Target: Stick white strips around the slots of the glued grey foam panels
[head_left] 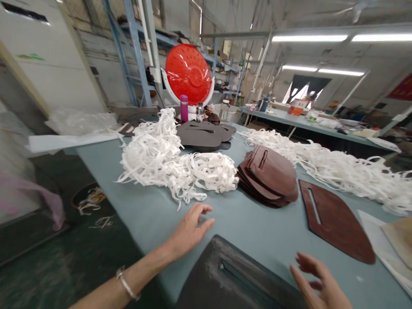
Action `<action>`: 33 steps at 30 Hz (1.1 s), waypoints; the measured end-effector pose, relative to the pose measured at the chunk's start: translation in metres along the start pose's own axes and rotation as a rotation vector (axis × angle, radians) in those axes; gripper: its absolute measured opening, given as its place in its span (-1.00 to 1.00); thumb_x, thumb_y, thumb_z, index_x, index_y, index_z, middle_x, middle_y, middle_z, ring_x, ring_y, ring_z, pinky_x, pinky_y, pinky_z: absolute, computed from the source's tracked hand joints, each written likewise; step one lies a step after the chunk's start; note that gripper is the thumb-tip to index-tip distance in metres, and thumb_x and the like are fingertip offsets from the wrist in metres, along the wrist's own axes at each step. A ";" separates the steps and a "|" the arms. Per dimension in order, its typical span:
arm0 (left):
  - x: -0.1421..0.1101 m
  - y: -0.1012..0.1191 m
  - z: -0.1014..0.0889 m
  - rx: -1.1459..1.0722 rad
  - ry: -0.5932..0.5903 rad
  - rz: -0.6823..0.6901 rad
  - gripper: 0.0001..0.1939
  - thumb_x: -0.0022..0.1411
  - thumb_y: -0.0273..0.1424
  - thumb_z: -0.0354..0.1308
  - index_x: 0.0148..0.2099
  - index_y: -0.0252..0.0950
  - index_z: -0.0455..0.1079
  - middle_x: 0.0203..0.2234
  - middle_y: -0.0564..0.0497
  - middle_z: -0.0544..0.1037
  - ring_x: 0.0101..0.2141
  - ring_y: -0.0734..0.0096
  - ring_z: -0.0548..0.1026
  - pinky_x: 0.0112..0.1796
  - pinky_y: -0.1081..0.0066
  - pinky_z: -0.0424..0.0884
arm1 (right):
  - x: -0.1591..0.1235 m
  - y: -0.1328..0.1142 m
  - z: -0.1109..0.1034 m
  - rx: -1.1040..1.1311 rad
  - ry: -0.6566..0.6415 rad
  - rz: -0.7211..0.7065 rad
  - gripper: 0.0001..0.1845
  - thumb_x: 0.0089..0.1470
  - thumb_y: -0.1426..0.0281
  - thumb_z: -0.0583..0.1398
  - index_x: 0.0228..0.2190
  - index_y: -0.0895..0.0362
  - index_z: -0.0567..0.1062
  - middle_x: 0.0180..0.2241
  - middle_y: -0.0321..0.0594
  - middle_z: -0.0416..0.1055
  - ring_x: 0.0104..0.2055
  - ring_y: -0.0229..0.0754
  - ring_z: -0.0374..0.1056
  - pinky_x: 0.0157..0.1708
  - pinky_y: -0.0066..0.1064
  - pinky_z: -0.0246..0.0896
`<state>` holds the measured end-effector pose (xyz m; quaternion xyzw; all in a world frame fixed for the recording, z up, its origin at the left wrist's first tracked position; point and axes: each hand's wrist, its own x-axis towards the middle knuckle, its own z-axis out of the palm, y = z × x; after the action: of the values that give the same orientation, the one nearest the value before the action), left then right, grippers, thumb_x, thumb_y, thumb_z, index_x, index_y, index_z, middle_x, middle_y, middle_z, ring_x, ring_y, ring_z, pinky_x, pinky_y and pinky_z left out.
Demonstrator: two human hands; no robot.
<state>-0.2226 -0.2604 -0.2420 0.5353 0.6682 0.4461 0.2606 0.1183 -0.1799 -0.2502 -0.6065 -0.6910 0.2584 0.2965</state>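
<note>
My left hand (193, 227) hovers over the blue-grey table, fingers apart and holding nothing, just beyond the corner of a dark slotted panel (206, 283). At the lower right my right hand (317, 279) is also empty, its fingers loosely curled and spread beside the panel's right end. The panel lies at the near edge, its lower part cut off by the frame. Ahead of my hands sits a stack of brown leather pieces (273, 171) with a slot in the top one. A single brown slotted leather piece (337, 219) lies flat to its right.
Tangled white strips (154, 150) are heaped ahead on the left, and a long pile of white strips (347, 171) runs along the right. Dark grey pieces (202, 135), a purple bottle (183, 108) and a red round basin (187, 73) stand at the back. White paper (370, 223) lies right.
</note>
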 end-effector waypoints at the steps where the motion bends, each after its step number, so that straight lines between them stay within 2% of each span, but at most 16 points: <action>1: 0.008 -0.001 -0.001 0.018 0.056 0.030 -0.77 0.23 -0.32 0.06 -0.05 -0.21 0.31 -0.09 -0.04 0.40 -0.09 0.30 0.39 -0.09 0.28 0.36 | 0.009 -0.027 0.016 0.069 -0.043 -0.016 -0.47 -0.12 -0.01 0.18 -0.22 0.11 0.46 -0.24 -0.08 0.48 -0.19 0.01 0.40 -0.23 -0.21 0.29; 4: 0.033 0.004 0.002 0.070 0.203 0.162 -0.81 0.24 -0.38 0.04 -0.08 -0.22 0.32 -0.14 -0.03 0.41 -0.11 0.30 0.40 -0.09 0.28 0.36 | 0.046 -0.105 0.076 0.356 -0.188 -0.091 -0.60 -0.07 0.03 0.18 -0.42 0.11 0.51 -0.38 -0.16 0.48 -0.27 -0.08 0.34 -0.28 -0.32 0.20; 5: 0.042 0.008 0.005 0.093 0.248 0.223 -0.81 0.25 -0.40 0.02 -0.07 -0.23 0.31 -0.14 -0.04 0.42 -0.10 0.30 0.39 -0.07 0.26 0.35 | 0.062 -0.126 0.098 0.495 -0.189 -0.046 -0.60 -0.09 0.03 0.19 -0.49 0.14 0.50 -0.44 -0.17 0.46 -0.33 -0.10 0.32 -0.33 -0.34 0.17; 7: 0.060 0.016 0.014 0.164 0.299 0.376 -0.74 0.25 -0.47 -0.04 0.00 -0.24 0.27 -0.10 -0.08 0.41 -0.04 0.27 0.37 0.00 0.22 0.30 | 0.092 -0.155 0.137 0.594 -0.150 0.008 -0.55 -0.07 0.00 0.14 -0.48 0.16 0.48 -0.47 -0.18 0.44 -0.43 -0.17 0.27 -0.44 -0.38 0.12; 10: 0.087 0.021 0.026 0.380 0.231 0.605 -0.53 0.23 -0.58 -0.12 0.18 -0.25 0.15 0.08 -0.12 0.35 0.14 0.25 0.24 0.13 0.17 0.15 | 0.120 -0.170 0.175 0.704 -0.114 0.064 -0.58 -0.17 0.03 0.19 -0.50 0.17 0.43 -0.53 -0.24 0.39 -0.50 -0.24 0.21 -0.50 -0.41 0.06; 12: 0.104 0.017 0.032 0.574 0.160 0.641 -0.46 0.21 -0.58 -0.10 0.23 -0.21 0.12 0.14 -0.09 0.31 0.20 0.21 0.16 0.16 0.12 0.06 | 0.118 -0.162 0.179 0.752 -0.100 0.082 -0.62 -0.22 0.07 0.23 -0.52 0.14 0.38 -0.53 -0.27 0.38 -0.49 -0.26 0.20 -0.48 -0.43 0.06; 15: 0.126 0.003 0.034 0.706 0.112 0.601 -0.46 0.16 -0.56 -0.02 0.19 -0.16 0.21 0.14 -0.05 0.34 0.20 0.16 0.17 0.18 0.06 -0.02 | 0.088 -0.133 0.151 0.777 -0.165 0.085 -0.64 -0.21 0.10 0.25 -0.53 0.12 0.33 -0.49 -0.26 0.41 -0.46 -0.27 0.22 -0.43 -0.43 0.09; 19: 0.146 -0.008 0.023 0.676 0.132 0.514 -0.46 0.10 -0.53 0.04 0.17 -0.25 0.23 0.14 -0.17 0.33 0.21 0.05 0.14 0.16 -0.01 -0.03 | 0.032 -0.086 0.080 0.737 -0.399 0.085 -0.69 -0.09 0.17 0.25 -0.53 0.12 0.31 -0.58 -0.30 0.39 -0.54 -0.30 0.21 -0.46 -0.45 0.09; 22: 0.143 0.007 0.018 0.633 0.136 0.461 -0.42 0.04 -0.51 0.10 0.16 -0.34 0.21 0.11 -0.24 0.34 0.17 -0.03 0.17 0.13 -0.04 0.00 | 0.001 -0.060 0.038 0.648 -0.507 0.086 -0.75 0.07 0.21 0.16 -0.46 0.11 0.28 -0.61 -0.38 0.32 -0.55 -0.31 0.20 -0.48 -0.47 0.08; 25: 0.113 0.043 0.031 0.578 0.122 0.488 -0.46 0.09 -0.47 0.08 0.16 -0.26 0.21 0.11 -0.12 0.33 0.17 0.06 0.14 0.15 0.03 -0.05 | -0.015 -0.053 0.023 0.543 -0.483 0.093 -0.79 0.10 0.23 0.13 -0.41 0.12 0.32 -0.63 -0.45 0.21 -0.61 -0.36 0.07 -0.56 -0.50 -0.02; 27: 0.082 0.069 0.048 0.523 -0.008 0.576 -0.60 0.18 -0.35 0.06 0.10 -0.17 0.28 0.03 0.01 0.41 0.11 0.23 0.23 0.16 0.19 -0.01 | -0.020 -0.059 0.022 0.512 -0.471 0.030 -0.80 0.09 0.25 0.14 -0.42 0.13 0.36 -0.60 -0.44 0.19 -0.59 -0.38 0.04 -0.56 -0.51 -0.04; 28: 0.066 0.078 0.057 0.452 -0.213 0.657 -0.66 0.23 -0.30 0.03 0.05 -0.18 0.32 -0.05 0.01 0.46 0.03 0.28 0.32 0.14 0.23 0.03 | -0.021 -0.063 0.022 0.509 -0.451 -0.016 -0.80 0.08 0.25 0.14 -0.44 0.14 0.37 -0.58 -0.42 0.22 -0.56 -0.37 0.06 -0.53 -0.51 -0.02; 29: 0.052 0.086 0.065 0.393 -0.386 0.675 -0.72 0.26 -0.26 -0.01 -0.03 -0.19 0.37 -0.15 0.02 0.51 -0.07 0.32 0.39 0.11 0.26 0.07 | -0.021 -0.065 0.021 0.504 -0.410 -0.049 -0.79 0.07 0.25 0.15 -0.45 0.15 0.38 -0.55 -0.39 0.25 -0.53 -0.36 0.10 -0.49 -0.50 0.02; 31: 0.033 0.091 0.071 0.327 -0.603 0.582 -0.69 0.30 -0.19 -0.06 -0.21 -0.23 0.43 -0.38 0.03 0.52 -0.32 0.37 0.42 -0.05 0.34 0.22 | -0.023 -0.062 0.013 0.441 -0.279 -0.058 -0.78 0.05 0.24 0.16 -0.46 0.16 0.41 -0.52 -0.33 0.32 -0.47 -0.31 0.17 -0.43 -0.47 0.07; 33: 0.024 0.085 0.065 0.315 -0.624 0.411 -0.66 0.28 -0.15 -0.04 -0.33 -0.25 0.42 -0.53 0.06 0.45 -0.46 0.41 0.35 -0.28 0.43 0.25 | -0.027 -0.046 -0.001 0.305 -0.157 -0.007 -0.76 0.04 0.23 0.16 -0.46 0.16 0.43 -0.52 -0.30 0.36 -0.46 -0.27 0.21 -0.42 -0.45 0.09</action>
<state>-0.1350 -0.2148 -0.1948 0.8008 0.4963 0.1971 0.2710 0.0899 -0.2124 -0.2196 -0.5301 -0.6667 0.4061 0.3311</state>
